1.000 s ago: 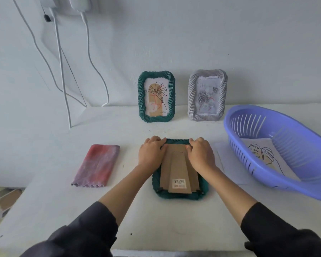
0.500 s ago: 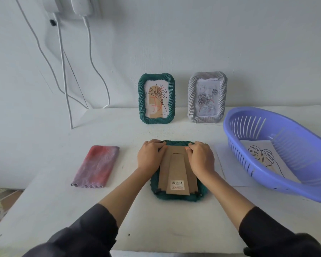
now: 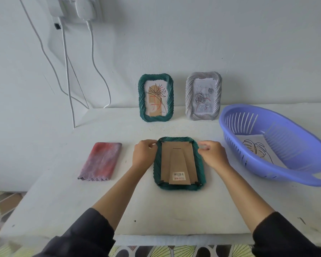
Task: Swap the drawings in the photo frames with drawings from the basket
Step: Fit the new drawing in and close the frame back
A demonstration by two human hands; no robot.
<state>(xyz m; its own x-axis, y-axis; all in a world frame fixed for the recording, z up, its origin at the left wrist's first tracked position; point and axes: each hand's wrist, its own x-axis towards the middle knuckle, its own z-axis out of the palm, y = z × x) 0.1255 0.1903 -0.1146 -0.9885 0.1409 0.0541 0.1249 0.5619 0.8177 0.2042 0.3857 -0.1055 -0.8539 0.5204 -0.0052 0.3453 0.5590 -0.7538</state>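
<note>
A dark green photo frame (image 3: 200, 169) lies face down at the table's middle, its brown cardboard back (image 3: 178, 160) with the folded stand and a barcode sticker facing up. My left hand (image 3: 144, 155) pinches the frame's upper left corner. My right hand (image 3: 214, 154) has its curled fingers at the upper right edge. A purple basket (image 3: 293, 143) at the right holds a leaf line drawing (image 3: 256, 150). Against the wall stand another green frame (image 3: 141, 98) with a flower drawing and a grey frame (image 3: 189, 98) with a rose drawing.
A folded red and purple cloth (image 3: 100, 162) lies left of my hands. White cables (image 3: 69, 89) hang from wall plugs down to the table's far left corner. The table's front edge (image 3: 174, 236) runs just below my forearms.
Both hands have slid off the top of the cardboard back, outward to the frame's upper corners. The back is now fully uncovered. The frame has stayed in place.
</note>
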